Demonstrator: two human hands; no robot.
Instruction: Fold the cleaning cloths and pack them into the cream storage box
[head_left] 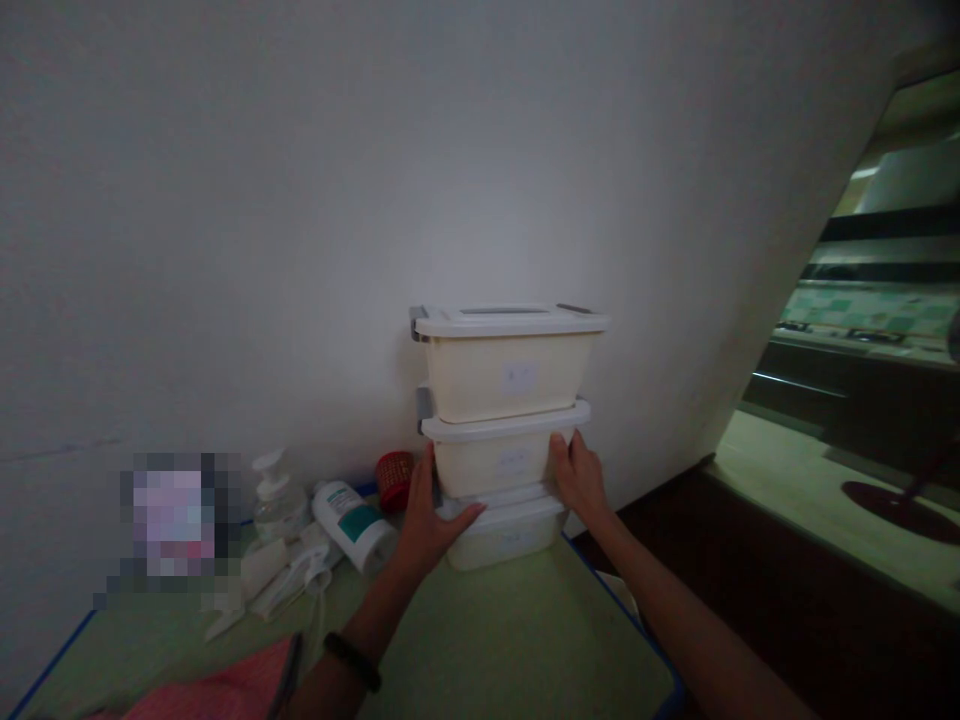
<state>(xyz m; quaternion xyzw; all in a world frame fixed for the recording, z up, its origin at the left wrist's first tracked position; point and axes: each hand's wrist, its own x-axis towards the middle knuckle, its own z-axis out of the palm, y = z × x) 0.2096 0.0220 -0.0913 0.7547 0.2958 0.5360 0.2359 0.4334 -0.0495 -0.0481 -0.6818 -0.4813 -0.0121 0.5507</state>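
Observation:
Three white lidded storage boxes stand stacked on a green tabletop: the top box, the middle box and the bottom box. Each has a small pale label on its front, too blurred to read. At the right end of the middle box, my right hand is closed on it, thumb against the front below the lid. My left hand is at the stack's lower left, fingers pointing up beside the middle box. Its thumb is spread across the front of the bottom box near its lid.
Left of the stack are a red patterned container, a white bottle with a green label, and a clear pump bottle. Red cloth lies at the near left. The tabletop has a blue edge; a wall stands behind.

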